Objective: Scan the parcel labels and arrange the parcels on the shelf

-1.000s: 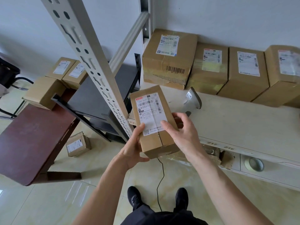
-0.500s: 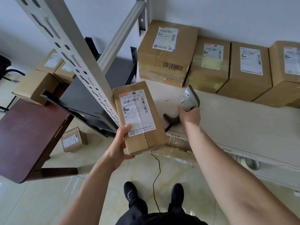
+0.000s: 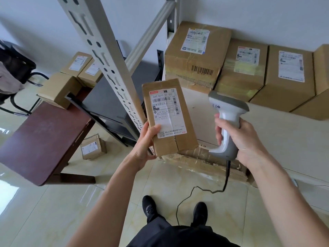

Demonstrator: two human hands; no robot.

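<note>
My left hand (image 3: 145,145) grips a narrow brown parcel (image 3: 183,139) by its lower left edge, its white barcode label (image 3: 166,111) facing up toward me. My right hand (image 3: 243,141) holds a grey corded barcode scanner (image 3: 227,111) by the handle, lifted off the shelf just right of the parcel. The scanner's head tilts up and left, level with the parcel's top. The pale shelf board (image 3: 284,139) lies behind both hands, with several labelled brown parcels (image 3: 197,56) lined along the wall.
A perforated grey shelf upright (image 3: 99,50) slants just left of the held parcel. A dark red table (image 3: 41,138) at left carries three small parcels (image 3: 60,90). One small parcel (image 3: 92,147) lies on the tiled floor. The scanner cable (image 3: 201,191) trails down by my feet.
My right hand left the parcel, took the scanner from the shelf and lifted it beside the parcel. My left hand now holds the parcel alone.
</note>
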